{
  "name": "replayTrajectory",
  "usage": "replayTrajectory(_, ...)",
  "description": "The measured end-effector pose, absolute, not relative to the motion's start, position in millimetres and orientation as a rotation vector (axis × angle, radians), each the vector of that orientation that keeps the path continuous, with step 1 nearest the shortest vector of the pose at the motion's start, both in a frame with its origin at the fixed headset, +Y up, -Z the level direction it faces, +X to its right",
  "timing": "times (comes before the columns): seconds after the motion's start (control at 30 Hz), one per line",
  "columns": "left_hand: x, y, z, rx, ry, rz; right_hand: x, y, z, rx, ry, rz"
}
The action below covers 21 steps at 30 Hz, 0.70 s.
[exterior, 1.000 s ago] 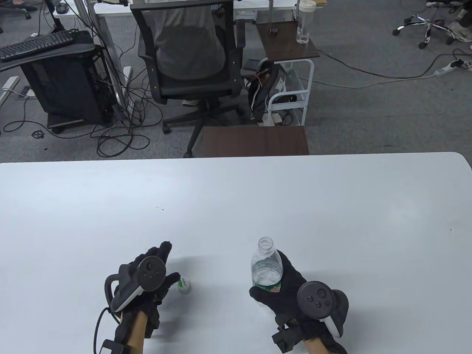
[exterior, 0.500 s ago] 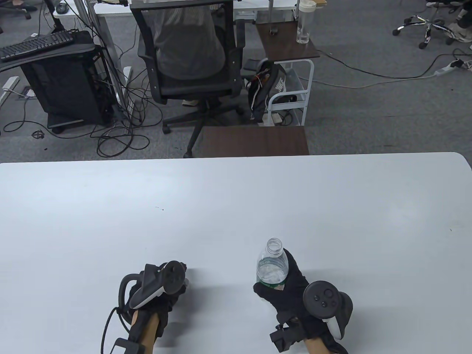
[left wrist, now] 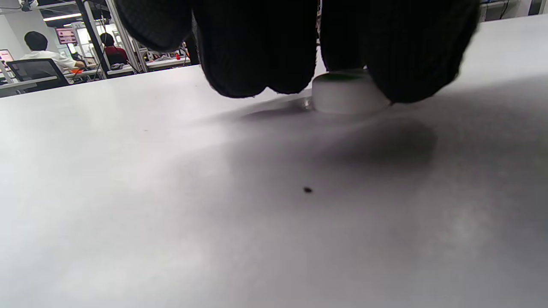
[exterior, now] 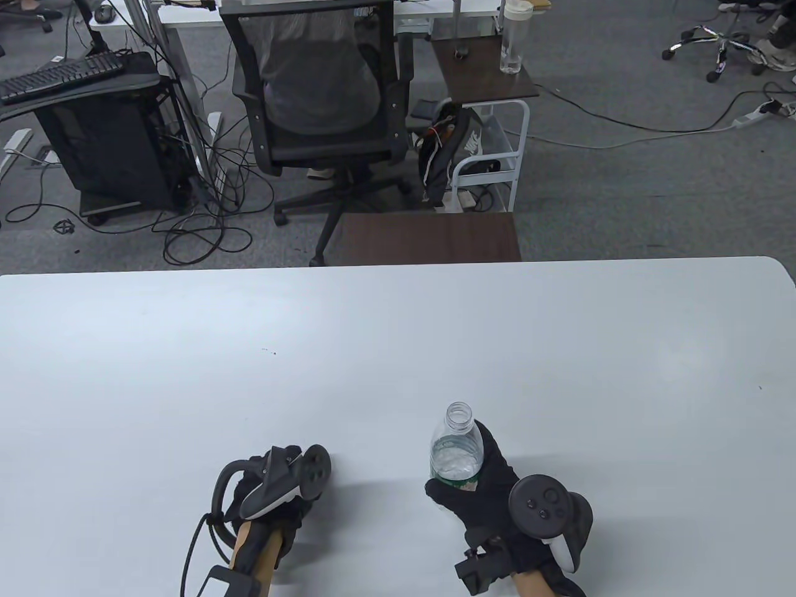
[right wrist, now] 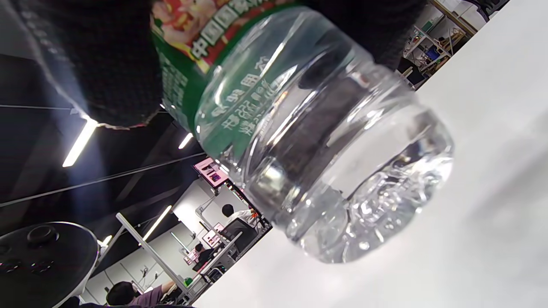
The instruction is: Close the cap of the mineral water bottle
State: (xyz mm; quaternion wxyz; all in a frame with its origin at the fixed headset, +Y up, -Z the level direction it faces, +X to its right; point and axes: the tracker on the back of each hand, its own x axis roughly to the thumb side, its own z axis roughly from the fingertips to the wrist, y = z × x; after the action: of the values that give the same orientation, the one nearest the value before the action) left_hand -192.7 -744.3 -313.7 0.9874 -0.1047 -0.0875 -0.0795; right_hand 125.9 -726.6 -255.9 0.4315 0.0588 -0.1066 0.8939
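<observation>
Right hand (exterior: 491, 497) grips ribbed clear bottle (exterior: 456, 449) (uncapped); left hand (exterior: 273, 497) seemingly pinches round white cap (left wrist: 344, 92)

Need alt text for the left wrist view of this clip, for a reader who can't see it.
Black gloved fingers of the left hand hang from the top edge and close around a small white bottle cap sitting on the white table. A tiny dark speck marks the table in front; people at desks are blurred in the far left background.
</observation>
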Motion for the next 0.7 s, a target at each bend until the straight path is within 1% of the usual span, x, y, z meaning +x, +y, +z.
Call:
replayTrajectory(0.1, -191.1, -746.9, -315.3, -0.238, -0.178, -0.133, 125.4, -726.2, -255.5, 0.153, -0.265, 2.23)
replayTrajectory(0.17, -190.1, -747.3, -315.8, -0.234, -0.177, -0.169, 124.7, -725.9, -255.2, 0.156, -0.265, 2.231)
replayTrajectory(0.47, -190.5, -743.4, -315.4, -0.235, -0.194, -0.148, 122.6, -725.5, -252.9, 0.183, -0.276, 2.252)
replayTrajectory(0.53, -191.6, -734.1, -313.4, -0.214, -0.205, -0.11, 122.1, -725.5, -252.5, 0.19, -0.275, 2.252)
replayTrajectory(0.57, -190.8, -722.7, -308.6, -0.201, -0.224, -0.058, 121.0, -725.5, -252.4, 0.202, -0.27, 2.257)
replayTrajectory(0.7, -177.3, -671.1, -288.8, -0.041, -0.319, 0.202, 116.6, -726.1, -252.4, 0.207, -0.255, 2.271)
